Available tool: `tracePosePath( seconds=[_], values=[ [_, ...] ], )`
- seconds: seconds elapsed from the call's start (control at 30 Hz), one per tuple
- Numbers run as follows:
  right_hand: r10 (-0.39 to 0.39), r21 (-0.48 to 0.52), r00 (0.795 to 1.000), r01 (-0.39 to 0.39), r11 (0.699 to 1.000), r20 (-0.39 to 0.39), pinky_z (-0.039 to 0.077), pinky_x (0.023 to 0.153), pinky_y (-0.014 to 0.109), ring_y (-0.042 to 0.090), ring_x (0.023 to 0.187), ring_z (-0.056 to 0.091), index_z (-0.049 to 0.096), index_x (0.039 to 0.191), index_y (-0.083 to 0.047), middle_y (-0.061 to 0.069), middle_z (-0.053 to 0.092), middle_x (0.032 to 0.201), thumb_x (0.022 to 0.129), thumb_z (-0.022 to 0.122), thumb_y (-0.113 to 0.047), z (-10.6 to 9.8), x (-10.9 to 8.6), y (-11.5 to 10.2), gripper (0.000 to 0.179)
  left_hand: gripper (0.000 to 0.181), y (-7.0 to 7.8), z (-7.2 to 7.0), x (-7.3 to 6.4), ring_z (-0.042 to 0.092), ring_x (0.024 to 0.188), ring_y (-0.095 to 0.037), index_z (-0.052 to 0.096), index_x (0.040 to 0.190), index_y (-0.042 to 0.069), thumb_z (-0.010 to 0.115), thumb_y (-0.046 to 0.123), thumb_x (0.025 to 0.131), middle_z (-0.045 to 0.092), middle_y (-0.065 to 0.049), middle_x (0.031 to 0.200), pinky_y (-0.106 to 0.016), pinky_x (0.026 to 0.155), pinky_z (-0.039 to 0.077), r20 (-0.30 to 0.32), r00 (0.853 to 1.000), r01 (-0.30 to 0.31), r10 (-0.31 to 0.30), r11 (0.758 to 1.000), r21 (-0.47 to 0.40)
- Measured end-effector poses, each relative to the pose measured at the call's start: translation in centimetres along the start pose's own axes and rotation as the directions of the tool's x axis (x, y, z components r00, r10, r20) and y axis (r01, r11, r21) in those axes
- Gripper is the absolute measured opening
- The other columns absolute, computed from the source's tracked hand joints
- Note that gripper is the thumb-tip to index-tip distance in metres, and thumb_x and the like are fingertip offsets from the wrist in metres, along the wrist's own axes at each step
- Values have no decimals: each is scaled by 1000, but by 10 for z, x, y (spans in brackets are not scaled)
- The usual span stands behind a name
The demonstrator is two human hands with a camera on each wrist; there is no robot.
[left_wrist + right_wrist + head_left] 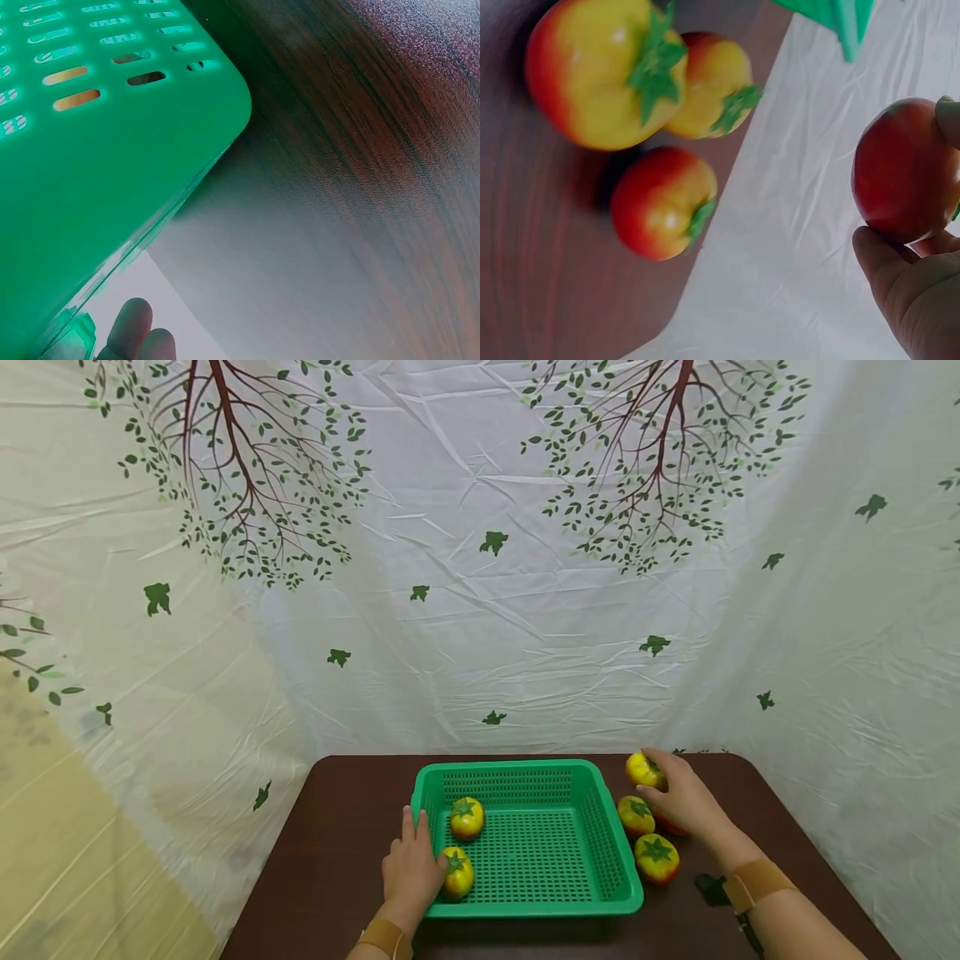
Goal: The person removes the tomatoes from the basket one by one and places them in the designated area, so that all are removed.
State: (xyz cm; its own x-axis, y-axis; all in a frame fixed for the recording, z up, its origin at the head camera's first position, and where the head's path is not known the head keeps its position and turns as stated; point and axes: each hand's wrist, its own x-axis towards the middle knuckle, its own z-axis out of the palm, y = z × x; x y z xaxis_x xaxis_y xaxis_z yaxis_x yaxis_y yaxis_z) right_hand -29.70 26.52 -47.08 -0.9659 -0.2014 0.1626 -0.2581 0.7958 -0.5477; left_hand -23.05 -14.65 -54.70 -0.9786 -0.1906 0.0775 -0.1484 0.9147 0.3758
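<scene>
In the head view my right hand (681,792) holds a yellow-red tomato (641,770) with a green leafy top, above the table's far right part. The right wrist view shows the thumb and fingers gripping this tomato (900,176) from two sides, its red underside toward the camera. My left hand (412,870) rests at the left rim of a green plastic basket (528,910), fingers extended along the rim. Inside the basket, one tomato (457,872) lies beside the left thumb and another tomato (467,818) lies farther back.
Right of the basket sit a near tomato (657,859), one behind it (636,815), and a red one (670,823) partly hidden under the right hand. The dark brown table (345,827) ends against a white leaf-patterned curtain (465,652).
</scene>
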Motion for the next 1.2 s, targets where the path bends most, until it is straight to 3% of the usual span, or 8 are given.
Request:
tracePosePath(
  seconds=[0.3, 0.6, 1.2],
  values=[
    [72, -16, 997, -72, 997, 8, 35, 105, 72, 54, 132, 37, 31, 153, 6, 37, 36, 148, 95, 67, -15, -4, -14, 23, 71, 81, 0, 0, 1, 49, 79, -24, 39, 155, 12, 76, 31, 85, 25, -14, 166, -44, 65, 45, 5, 1000, 4, -4, 1000, 2],
    [147, -40, 989, -146, 988, 1, 36, 102, 73, 55, 128, 36, 29, 153, 7, 39, 34, 147, 94, 67, -17, -13, -29, 50, 73, 80, -1, 0, 0, 50, 79, -25, 39, 155, 11, 75, 30, 86, 25, -15, 166, -43, 64, 44, 6, 1000, -8, 8, 1000, 5],
    [185, -97, 982, -181, 979, 36, 40, 96, 73, 58, 125, 41, 35, 150, 6, 41, 39, 143, 91, 69, -17, -2, -44, 76, 72, 80, -2, 0, -1, 46, 73, -23, 40, 154, 11, 77, 30, 85, 27, -16, 165, -39, 58, 41, -18, 1000, -21, 21, 1000, 10]
  ],
)
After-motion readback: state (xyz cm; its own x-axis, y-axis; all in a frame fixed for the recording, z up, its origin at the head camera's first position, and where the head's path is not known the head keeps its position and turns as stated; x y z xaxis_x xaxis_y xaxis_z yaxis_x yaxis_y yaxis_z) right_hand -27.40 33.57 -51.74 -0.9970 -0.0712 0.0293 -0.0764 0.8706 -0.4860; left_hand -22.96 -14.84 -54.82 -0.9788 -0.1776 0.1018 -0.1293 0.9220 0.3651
